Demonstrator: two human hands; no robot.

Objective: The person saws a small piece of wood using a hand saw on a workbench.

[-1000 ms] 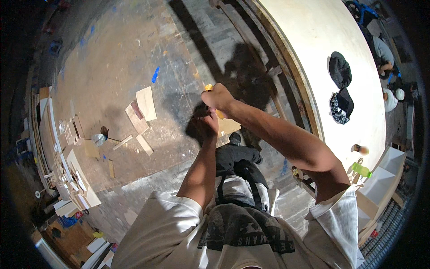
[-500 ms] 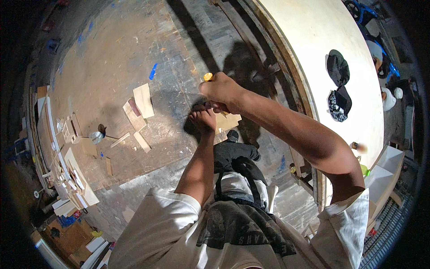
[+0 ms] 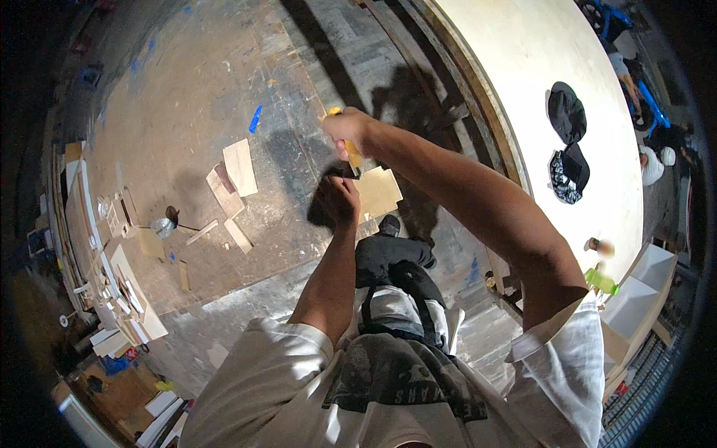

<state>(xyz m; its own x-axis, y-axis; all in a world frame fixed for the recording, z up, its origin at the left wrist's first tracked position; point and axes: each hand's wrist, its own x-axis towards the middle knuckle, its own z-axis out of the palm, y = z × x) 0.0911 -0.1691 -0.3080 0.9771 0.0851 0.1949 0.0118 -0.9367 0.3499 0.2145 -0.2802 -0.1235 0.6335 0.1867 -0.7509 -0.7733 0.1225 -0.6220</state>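
Observation:
My right hand [image 3: 349, 128] is wrapped round a yellow-handled tool [image 3: 353, 155]. One yellow end sticks out past the fist, and the other runs down to a dark lower end beside my left hand [image 3: 340, 196]. The fingers of my left hand are curled closed just below it. Whatever they hold, if anything, is hidden in dark shadow. Beyond and below the hands, a pale flat wooden piece [image 3: 379, 191] with stepped edges lies near my dark shoe.
A pale tabletop [image 3: 515, 82] rises along the right, with two black caps [image 3: 566, 112] on it. Wood offcuts [image 3: 239, 168] and a blue scrap [image 3: 255, 119] lie on the worn brown board [image 3: 179, 89]. More wood pieces pile up at left. Other people [image 3: 651, 166] are at far right.
My right hand has moved slightly up and left, tilting the tool so more of its yellow handle shows. My left hand stays almost in place.

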